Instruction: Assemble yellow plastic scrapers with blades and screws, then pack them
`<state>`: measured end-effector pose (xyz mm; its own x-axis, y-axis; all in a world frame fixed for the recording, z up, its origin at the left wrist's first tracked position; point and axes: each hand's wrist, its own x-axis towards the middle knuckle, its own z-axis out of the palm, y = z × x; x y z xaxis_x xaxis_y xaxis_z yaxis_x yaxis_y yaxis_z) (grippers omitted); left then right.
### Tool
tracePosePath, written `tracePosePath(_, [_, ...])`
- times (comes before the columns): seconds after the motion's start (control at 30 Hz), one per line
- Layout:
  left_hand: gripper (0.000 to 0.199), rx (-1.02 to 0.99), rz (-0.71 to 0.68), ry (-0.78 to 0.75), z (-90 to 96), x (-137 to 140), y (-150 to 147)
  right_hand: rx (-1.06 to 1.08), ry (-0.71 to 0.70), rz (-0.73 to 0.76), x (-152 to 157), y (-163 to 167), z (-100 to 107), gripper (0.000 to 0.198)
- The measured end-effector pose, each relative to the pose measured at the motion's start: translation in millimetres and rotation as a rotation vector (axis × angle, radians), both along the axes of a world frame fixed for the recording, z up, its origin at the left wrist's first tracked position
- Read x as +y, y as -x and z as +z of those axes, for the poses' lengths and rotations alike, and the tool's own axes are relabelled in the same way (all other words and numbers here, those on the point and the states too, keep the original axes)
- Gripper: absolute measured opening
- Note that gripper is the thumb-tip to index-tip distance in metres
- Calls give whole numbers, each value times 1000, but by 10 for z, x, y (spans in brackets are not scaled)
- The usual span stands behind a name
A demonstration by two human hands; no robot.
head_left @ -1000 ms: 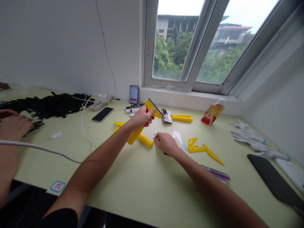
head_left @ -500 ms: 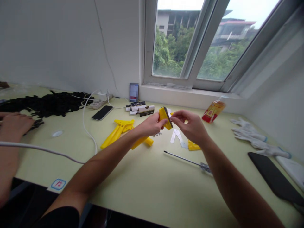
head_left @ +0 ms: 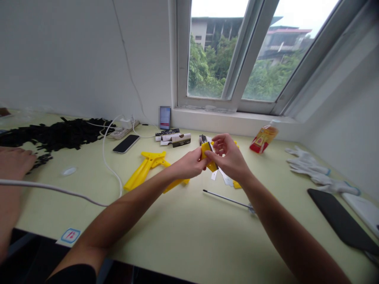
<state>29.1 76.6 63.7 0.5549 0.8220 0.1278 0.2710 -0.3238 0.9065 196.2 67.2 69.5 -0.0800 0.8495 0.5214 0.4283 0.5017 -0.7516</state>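
My left hand is closed around a small yellow plastic head with a dark strip along one side, possibly a scraper head. My right hand meets it from the other side: the thumb lies across the yellow face and the fingers curl behind the strip. Under my hands, flat white pieces and another yellow part show partly. Left of my forearm lie yellow plastic handles. A screwdriver rests nearer me, its handle partly behind my right forearm.
Small boxes, a phone and a propped phone sit toward the wall. A white cable crosses the left side. A heap of black strips lies near another person's hand. Rightward are a bottle and gloves.
My right hand has shifted from the strip's edge onto the yellow head, its thumb now across the face. The yellow head has dropped slightly and turned. The whole view has shifted a little.
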Motion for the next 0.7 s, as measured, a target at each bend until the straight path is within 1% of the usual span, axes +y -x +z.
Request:
tracePosePath(0.13, [20,-1,-36,-17,13,-2,5,144,204,161,64,-38,-19,44])
tracePosePath(0.2, [20,7,-39,-25,11,6,7,175,276,231,74,-53,-25,44])
tracePosePath(0.33, [24,60,-48,-34,-10,21,13,152,346,307,63,-68,-24,34])
tracePosePath(0.4, [27,97,-21,-72,-13,13,18,136,340,292,62,-73,-17,32])
tracePosePath(0.47, [35,116,45,-181,-4,-8,28,147,310,219,75,-85,-8,32])
tracePosePath(0.53, [56,125,95,-356,13,-32,39,191,301,147,100,-110,2,35])
tracePosePath(0.57, [64,131,94,-452,21,-41,44,223,310,125,115,-126,6,37])
tracePosePath(0.6, [69,137,81,-544,27,-46,48,254,326,110,128,-143,10,39])
tracePosePath(0.63, [69,146,61,-629,28,-44,51,283,346,102,141,-160,12,41])
tracePosePath(0.7, [60,168,10,-756,15,-23,53,326,389,98,158,-187,12,43])
